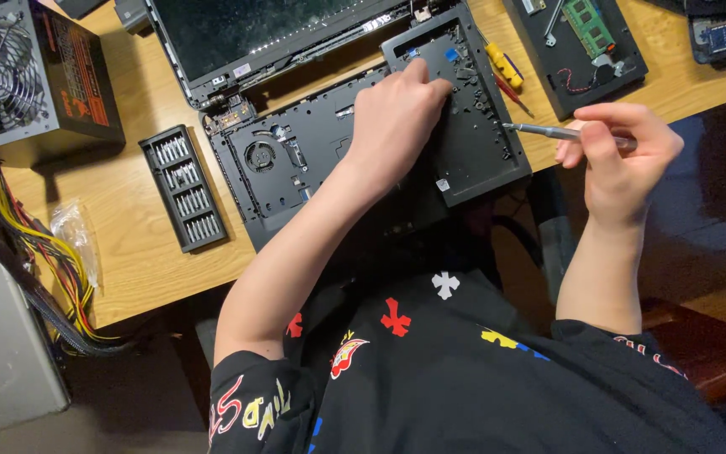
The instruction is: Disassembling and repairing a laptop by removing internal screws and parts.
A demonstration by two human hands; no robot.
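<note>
A dismantled black laptop (pixel 287 160) lies on the wooden desk (pixel 128 244), its base open with a fan showing and its screen tilted back. On top of it rests a black inner cover panel (pixel 472 143). My left hand (pixel 397 118) presses down on that panel, fingers curled at its upper part. My right hand (pixel 619 155) holds a slim silver screwdriver (pixel 548 131) off the desk's front edge, with its tip at the panel's right edge.
A black tray of screwdriver bits (pixel 183 187) lies left of the laptop. A power supply unit (pixel 31 80) with a fan and a bundle of cables (pixel 35 261) sits at far left. A yellow-handled screwdriver (pixel 504 65) and another black panel (pixel 577 50) lie behind.
</note>
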